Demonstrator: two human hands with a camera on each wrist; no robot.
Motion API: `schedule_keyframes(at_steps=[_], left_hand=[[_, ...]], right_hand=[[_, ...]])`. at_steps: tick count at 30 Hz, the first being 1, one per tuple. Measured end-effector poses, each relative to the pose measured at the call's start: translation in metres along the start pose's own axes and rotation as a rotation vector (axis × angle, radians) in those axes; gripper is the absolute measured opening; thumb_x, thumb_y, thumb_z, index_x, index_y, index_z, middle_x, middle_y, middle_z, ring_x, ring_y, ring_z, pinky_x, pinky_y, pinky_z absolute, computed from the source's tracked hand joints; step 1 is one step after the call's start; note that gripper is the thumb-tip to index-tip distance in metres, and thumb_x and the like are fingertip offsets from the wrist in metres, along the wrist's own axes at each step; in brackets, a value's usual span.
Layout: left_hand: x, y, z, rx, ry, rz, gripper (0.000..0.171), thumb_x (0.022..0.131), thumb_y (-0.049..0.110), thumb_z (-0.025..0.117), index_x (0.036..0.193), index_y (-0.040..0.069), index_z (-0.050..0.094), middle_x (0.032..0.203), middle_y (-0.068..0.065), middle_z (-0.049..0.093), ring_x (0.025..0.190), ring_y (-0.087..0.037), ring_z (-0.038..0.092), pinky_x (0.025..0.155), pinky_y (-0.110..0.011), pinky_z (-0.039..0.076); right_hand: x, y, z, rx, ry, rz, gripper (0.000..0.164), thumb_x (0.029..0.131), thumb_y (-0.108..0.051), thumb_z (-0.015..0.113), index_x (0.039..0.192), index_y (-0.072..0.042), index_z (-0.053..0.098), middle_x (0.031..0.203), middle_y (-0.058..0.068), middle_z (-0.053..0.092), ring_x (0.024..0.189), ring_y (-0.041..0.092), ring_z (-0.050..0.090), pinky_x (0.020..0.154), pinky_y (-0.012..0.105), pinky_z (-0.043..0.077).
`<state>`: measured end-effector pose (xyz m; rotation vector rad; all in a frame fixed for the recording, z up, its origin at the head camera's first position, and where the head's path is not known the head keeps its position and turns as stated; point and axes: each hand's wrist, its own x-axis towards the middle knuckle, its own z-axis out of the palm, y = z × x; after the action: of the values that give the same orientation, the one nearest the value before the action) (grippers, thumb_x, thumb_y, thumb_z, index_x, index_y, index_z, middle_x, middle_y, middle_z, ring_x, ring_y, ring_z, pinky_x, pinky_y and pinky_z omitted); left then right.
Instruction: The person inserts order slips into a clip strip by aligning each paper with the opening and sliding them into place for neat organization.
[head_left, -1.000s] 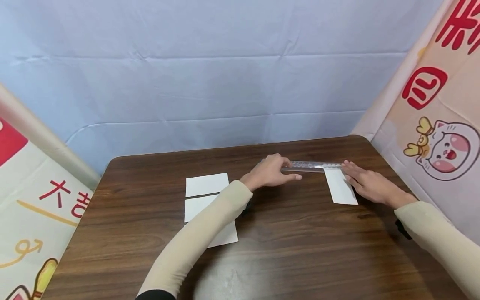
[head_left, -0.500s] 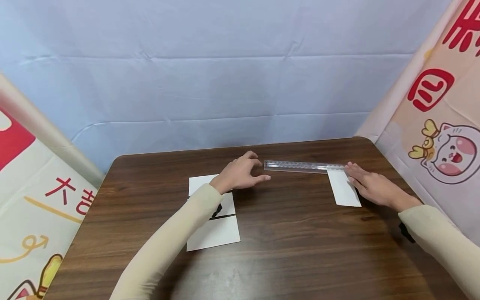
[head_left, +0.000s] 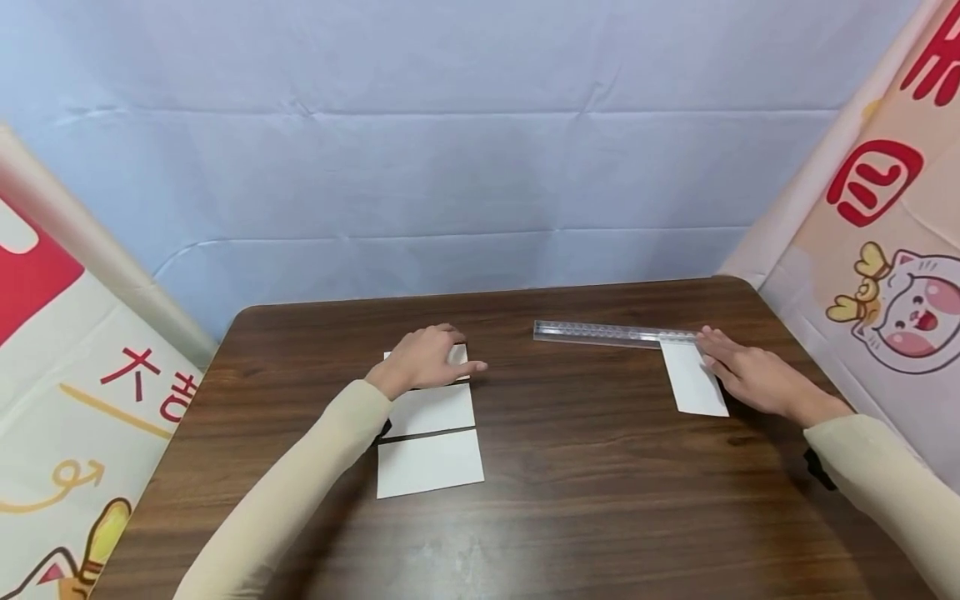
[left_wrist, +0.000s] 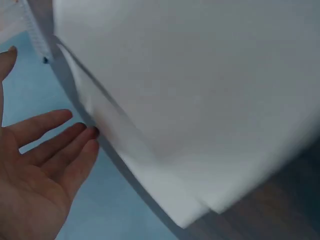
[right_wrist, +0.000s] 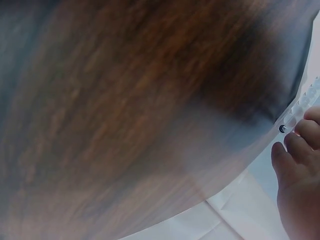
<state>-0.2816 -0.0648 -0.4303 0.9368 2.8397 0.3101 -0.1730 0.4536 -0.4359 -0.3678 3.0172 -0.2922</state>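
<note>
Three white paper cards lie in a column at the left: the top card point(head_left: 460, 358), the middle card point(head_left: 435, 411) and the bottom card point(head_left: 431, 465). My left hand point(head_left: 426, 358) is over the top one and partly hides it. In the left wrist view the loosely bent fingers point(left_wrist: 42, 122) hold nothing. At the back right, a clear plastic ruler point(head_left: 592, 333) lies across the upper end of another white card point(head_left: 693, 379). My right hand point(head_left: 750, 375) rests with extended fingers at the ruler's right end, beside that card.
A dark wooden table point(head_left: 570, 467) carries everything. Behind its far edge hangs a pale blue cloth point(head_left: 450, 167). Printed banners stand at both sides, the right banner point(head_left: 892, 250) close to my right forearm.
My left hand has left the ruler's left end and moved left to the top card. The right hand stays at the ruler's right end. The head view has shifted slightly.
</note>
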Motion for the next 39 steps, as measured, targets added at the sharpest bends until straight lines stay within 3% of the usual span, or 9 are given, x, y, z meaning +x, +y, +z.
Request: schedule_keyframes(at_steps=[7,12,18,25,39], left_hand=[[-0.011,-0.022,0.007,0.087,0.027,0.044,0.079,0.100,0.069,0.055,0.149,0.008,0.059,0.156,-0.014,0.056,0.145,-0.031,0.056,0.107,-0.050,0.059],[-0.018,-0.031,0.006,0.111,-0.025,0.032,0.083,0.102,0.067,0.053,0.157,0.005,0.048,0.168,-0.016,0.042,0.154,-0.032,0.045,0.112,-0.051,0.056],[-0.023,-0.040,0.005,0.099,-0.100,-0.006,0.088,0.105,0.068,0.046,0.166,0.007,0.028,0.176,-0.015,0.021,0.162,-0.034,0.029,0.127,-0.054,0.040],[-0.024,-0.045,0.004,0.056,-0.141,0.012,0.088,0.107,0.065,0.043,0.169,0.008,0.019,0.178,-0.011,0.016,0.166,-0.029,0.014,0.136,-0.051,0.022],[-0.024,-0.049,0.008,0.057,-0.165,0.003,0.085,0.109,0.061,0.043,0.169,0.006,0.018,0.177,-0.012,0.014,0.166,-0.028,0.014,0.137,-0.050,0.020]], right_hand=[[-0.001,0.000,0.000,0.012,-0.006,0.016,0.060,0.115,-0.035,0.043,0.160,0.004,0.036,0.167,0.032,0.030,0.153,0.053,0.034,0.117,0.072,0.036],[-0.001,0.000,0.001,0.013,0.001,0.008,0.060,0.115,-0.034,0.044,0.160,0.005,0.038,0.167,0.032,0.031,0.152,0.053,0.035,0.117,0.072,0.036],[-0.001,-0.001,0.000,0.010,0.009,-0.004,0.059,0.115,-0.033,0.045,0.159,0.006,0.038,0.166,0.033,0.031,0.152,0.054,0.035,0.117,0.072,0.037],[-0.001,-0.001,-0.001,-0.002,0.016,-0.009,0.059,0.115,-0.032,0.045,0.159,0.006,0.039,0.165,0.033,0.033,0.151,0.054,0.037,0.117,0.071,0.038],[0.001,0.000,0.000,0.001,0.017,-0.008,0.058,0.115,-0.032,0.045,0.158,0.006,0.040,0.165,0.033,0.033,0.151,0.053,0.036,0.115,0.071,0.038]])
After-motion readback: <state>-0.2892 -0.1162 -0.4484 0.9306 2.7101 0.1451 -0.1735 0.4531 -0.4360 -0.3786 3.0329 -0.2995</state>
